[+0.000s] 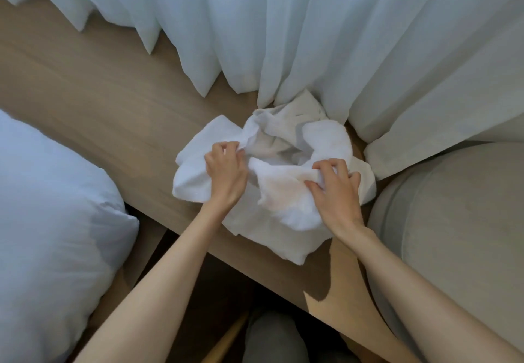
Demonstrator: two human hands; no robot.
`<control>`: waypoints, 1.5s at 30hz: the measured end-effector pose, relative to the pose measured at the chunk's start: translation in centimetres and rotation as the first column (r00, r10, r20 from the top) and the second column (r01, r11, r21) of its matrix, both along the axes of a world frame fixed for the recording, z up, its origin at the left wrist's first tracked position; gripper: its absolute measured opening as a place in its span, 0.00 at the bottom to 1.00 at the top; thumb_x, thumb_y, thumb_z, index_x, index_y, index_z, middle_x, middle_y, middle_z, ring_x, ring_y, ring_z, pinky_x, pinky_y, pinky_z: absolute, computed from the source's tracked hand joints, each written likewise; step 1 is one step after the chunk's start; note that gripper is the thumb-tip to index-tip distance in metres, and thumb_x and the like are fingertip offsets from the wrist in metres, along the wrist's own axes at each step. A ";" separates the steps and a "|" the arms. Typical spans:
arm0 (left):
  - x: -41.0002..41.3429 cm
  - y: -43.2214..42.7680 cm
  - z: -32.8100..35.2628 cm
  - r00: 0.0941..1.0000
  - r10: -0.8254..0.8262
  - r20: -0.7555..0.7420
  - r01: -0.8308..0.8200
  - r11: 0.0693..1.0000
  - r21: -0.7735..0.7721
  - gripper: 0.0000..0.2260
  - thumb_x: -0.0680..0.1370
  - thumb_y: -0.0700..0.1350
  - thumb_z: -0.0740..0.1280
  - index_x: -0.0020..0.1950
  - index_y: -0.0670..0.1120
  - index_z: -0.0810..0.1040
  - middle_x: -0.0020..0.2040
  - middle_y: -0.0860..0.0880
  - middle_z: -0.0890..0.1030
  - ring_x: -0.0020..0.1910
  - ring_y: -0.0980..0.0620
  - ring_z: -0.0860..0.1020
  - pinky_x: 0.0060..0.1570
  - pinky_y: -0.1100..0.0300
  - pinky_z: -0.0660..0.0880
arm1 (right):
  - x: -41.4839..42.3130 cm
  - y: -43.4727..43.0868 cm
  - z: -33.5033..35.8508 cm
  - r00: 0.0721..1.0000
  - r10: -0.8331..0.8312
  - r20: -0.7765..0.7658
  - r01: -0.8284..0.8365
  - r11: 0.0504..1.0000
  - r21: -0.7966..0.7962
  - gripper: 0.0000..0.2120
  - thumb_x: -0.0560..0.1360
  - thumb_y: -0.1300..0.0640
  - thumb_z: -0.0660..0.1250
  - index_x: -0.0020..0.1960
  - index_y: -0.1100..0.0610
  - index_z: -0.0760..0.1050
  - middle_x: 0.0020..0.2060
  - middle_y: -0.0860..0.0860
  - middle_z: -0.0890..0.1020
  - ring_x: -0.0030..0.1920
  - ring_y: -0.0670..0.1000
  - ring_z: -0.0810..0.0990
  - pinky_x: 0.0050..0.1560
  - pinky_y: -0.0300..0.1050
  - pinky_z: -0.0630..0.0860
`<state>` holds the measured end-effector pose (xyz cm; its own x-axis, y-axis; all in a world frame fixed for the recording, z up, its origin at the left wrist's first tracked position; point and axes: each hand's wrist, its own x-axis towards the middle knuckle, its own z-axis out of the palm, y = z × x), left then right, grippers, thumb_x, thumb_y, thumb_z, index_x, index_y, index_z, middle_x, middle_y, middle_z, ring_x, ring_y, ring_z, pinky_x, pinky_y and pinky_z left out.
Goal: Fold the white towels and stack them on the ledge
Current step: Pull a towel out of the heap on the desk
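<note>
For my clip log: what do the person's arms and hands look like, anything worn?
The left hand and right hand are bare: no gloves, rings, watch or bracelet visible. The left forearm and right forearm show no sleeves within the frame.

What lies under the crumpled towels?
The wooden ledge shows around the towel heap, whose near corner overhangs its edge. The left hand and right hand grip the heap; anything beneath it is covered.

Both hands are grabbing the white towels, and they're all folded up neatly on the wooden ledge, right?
Not quite. The head view shows the towels in a crumpled heap, not folded neatly. The rest is right: the left hand and the right hand both grip them, and they lie on the wooden ledge.
</note>
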<state>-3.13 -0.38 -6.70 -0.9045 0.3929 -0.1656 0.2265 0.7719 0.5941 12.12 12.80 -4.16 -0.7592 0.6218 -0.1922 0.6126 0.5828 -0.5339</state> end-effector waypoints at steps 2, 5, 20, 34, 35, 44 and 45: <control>1.5 0.6 3.8 0.992 -0.056 0.117 0.032 0.980 0.199 0.10 0.83 0.44 0.54 0.58 0.44 0.72 0.54 0.49 0.75 0.54 0.46 0.73 0.54 0.53 0.67 | 0.6 0.0 3.0 0.996 -0.029 -0.081 0.033 0.998 0.046 0.13 0.79 0.52 0.63 0.62 0.52 0.70 0.62 0.49 0.68 0.54 0.50 0.60 0.51 0.38 0.57; 3.9 1.4 9.6 0.955 -0.135 0.263 0.029 0.929 0.370 0.07 0.83 0.47 0.54 0.51 0.48 0.70 0.40 0.55 0.76 0.39 0.57 0.73 0.41 0.57 0.68 | 1.9 0.3 8.1 0.975 -0.096 -0.198 0.116 0.989 0.091 0.12 0.78 0.51 0.64 0.60 0.53 0.71 0.60 0.49 0.68 0.54 0.48 0.59 0.50 0.40 0.60; 22.9 7.6 32.1 0.832 -0.553 0.048 0.326 0.557 0.764 0.11 0.82 0.35 0.57 0.50 0.52 0.71 0.40 0.60 0.77 0.40 0.67 0.74 0.42 0.72 0.71 | 20.2 4.3 30.4 0.831 -0.155 -0.534 0.363 0.879 0.310 0.12 0.73 0.53 0.68 0.53 0.59 0.76 0.55 0.55 0.75 0.53 0.58 0.70 0.50 0.37 0.59; 48.9 12.8 45.9 0.639 -0.762 -0.108 0.435 0.242 0.867 0.05 0.83 0.42 0.57 0.56 0.51 0.68 0.50 0.58 0.76 0.45 0.71 0.74 0.46 0.75 0.69 | 47.3 4.3 43.8 0.648 -0.260 -0.715 0.650 0.679 0.342 0.14 0.74 0.52 0.66 0.56 0.59 0.74 0.56 0.56 0.73 0.53 0.53 0.67 0.50 0.24 0.59; 50.4 13.3 47.1 0.616 -0.777 -0.134 0.444 0.202 0.873 0.05 0.83 0.43 0.57 0.55 0.53 0.69 0.50 0.58 0.76 0.45 0.70 0.75 0.46 0.74 0.70 | 49.0 4.4 44.8 0.626 -0.269 -0.732 0.676 0.655 0.338 0.14 0.74 0.52 0.66 0.56 0.58 0.74 0.56 0.55 0.73 0.53 0.52 0.67 0.50 0.24 0.59; 64.7 19.0 54.6 0.306 -0.915 -0.265 0.441 -0.110 0.891 0.04 0.82 0.45 0.59 0.56 0.51 0.70 0.50 0.59 0.76 0.48 0.65 0.76 0.49 0.69 0.73 | 63.0 4.7 52.0 0.452 -0.357 -0.817 0.878 0.337 0.339 0.15 0.75 0.50 0.65 0.57 0.57 0.73 0.58 0.55 0.72 0.54 0.53 0.68 0.52 0.42 0.67; 66.3 19.5 55.4 0.260 -0.923 -0.283 0.431 -0.152 0.890 0.05 0.81 0.46 0.60 0.57 0.50 0.69 0.50 0.59 0.76 0.47 0.66 0.76 0.48 0.71 0.73 | 64.6 4.6 52.7 0.429 -0.369 -0.824 0.895 0.296 0.334 0.15 0.74 0.50 0.65 0.58 0.57 0.73 0.58 0.55 0.72 0.55 0.53 0.69 0.52 0.40 0.67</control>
<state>63.20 19.09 48.68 0.0769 0.8339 0.5466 -0.1220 -0.5362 0.8352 76.68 17.40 48.54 0.2077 0.6336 0.7452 0.7203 0.4164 -0.5548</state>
